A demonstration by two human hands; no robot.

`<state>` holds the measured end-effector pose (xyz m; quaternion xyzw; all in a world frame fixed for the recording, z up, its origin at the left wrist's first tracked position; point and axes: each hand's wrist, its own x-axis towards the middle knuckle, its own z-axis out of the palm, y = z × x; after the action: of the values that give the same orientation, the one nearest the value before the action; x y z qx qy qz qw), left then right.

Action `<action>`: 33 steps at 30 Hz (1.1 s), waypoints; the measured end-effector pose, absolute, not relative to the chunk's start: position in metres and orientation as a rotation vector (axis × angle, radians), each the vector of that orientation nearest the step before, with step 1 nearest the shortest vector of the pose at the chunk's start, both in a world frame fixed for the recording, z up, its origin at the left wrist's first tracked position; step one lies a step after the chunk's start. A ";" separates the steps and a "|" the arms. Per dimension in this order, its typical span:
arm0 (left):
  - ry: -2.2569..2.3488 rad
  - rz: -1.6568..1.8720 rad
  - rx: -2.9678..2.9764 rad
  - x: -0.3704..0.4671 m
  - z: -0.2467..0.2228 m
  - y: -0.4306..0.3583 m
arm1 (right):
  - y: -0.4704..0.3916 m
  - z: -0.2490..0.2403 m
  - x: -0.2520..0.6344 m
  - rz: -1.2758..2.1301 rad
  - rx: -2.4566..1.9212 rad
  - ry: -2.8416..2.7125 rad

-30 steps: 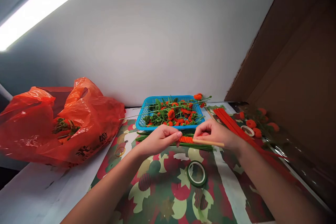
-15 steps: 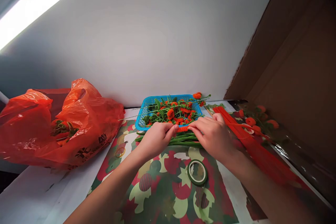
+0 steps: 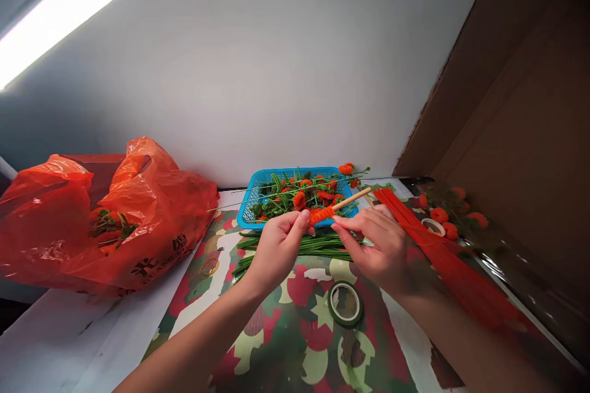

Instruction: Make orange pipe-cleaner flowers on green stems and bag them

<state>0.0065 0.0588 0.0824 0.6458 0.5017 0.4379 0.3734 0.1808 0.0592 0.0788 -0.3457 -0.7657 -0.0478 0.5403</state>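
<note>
My left hand pinches the lower end of a thin wooden stick, closed round it and the fuzzy orange pipe cleaner coiled on it. The stick's bare end tilts up to the right, over the basket's near right corner. My right hand is closed in a pinch at the right end of the coil, thumb and forefinger on the orange strand. Just behind both hands stands a blue plastic basket of orange flowers with green stems. Green pipe cleaner stems lie below the hands.
A roll of green tape lies on the patterned sheet nearer me. To the left, a red plastic bag holds more flowers. At right are a bundle of long red-orange pipe cleaners, a white ring and a cardboard wall.
The wooden stick has swung into view, its free end now pointing up to the right. Earlier the orange coil was stretched level between both hands. My right hand has shifted slightly down.
</note>
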 end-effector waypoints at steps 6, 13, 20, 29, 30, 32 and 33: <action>1.077 1.011 1.779 -0.005 0.083 0.067 | 0.072 0.089 0.197 0.846 -0.883 -1.779; 0.953 0.541 2.148 -0.017 0.096 0.070 | 0.079 0.103 0.219 1.079 -1.042 -2.242; 1.383 0.480 2.316 -0.010 0.095 0.066 | 0.070 0.093 0.197 0.213 -1.262 -2.350; 1.616 0.724 2.102 -0.002 0.090 0.064 | 0.062 0.073 0.176 -0.171 -1.160 -2.006; 1.614 0.766 2.085 -0.001 0.089 0.063 | 0.062 0.072 0.175 -0.168 -1.140 -1.967; 1.594 0.841 2.073 0.000 0.087 0.062 | 0.061 0.069 0.173 -0.146 -1.096 -1.906; 1.580 0.870 2.072 0.001 0.086 0.062 | 0.060 0.069 0.172 -0.125 -1.076 -1.880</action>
<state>0.0013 0.0618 0.0860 0.7395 0.5640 0.3107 0.1961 0.1722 0.0601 0.0686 -0.4385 -0.7662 -0.0509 0.4670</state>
